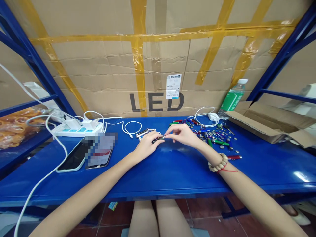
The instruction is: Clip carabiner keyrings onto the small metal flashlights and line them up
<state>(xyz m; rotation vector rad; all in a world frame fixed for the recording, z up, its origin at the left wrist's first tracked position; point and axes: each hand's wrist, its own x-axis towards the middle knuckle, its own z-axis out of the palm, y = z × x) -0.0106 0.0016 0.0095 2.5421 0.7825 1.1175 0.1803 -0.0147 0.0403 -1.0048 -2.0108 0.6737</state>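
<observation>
Near the middle of the blue table [153, 177], my left hand [148, 144] is closed around a small dark, shiny piece [156, 140], whose kind I cannot make out. The fingertips of my right hand [181, 134] pinch at the right end of it, close to my left fingertips. Silver metal tubes [144, 133] lie just behind my left hand. To the right of my right hand spreads a pile of small red, blue and green metal tubes [221, 142] with silver round parts among them. A red tube [234, 157] lies by my right wrist.
Two phones [74, 156] [101, 158] and a white power strip [79, 131] with cables are at the left. A green-labelled bottle [232, 100] and an open cardboard box [261, 126] stand at the back right. A large carton [111, 72] rises behind the table.
</observation>
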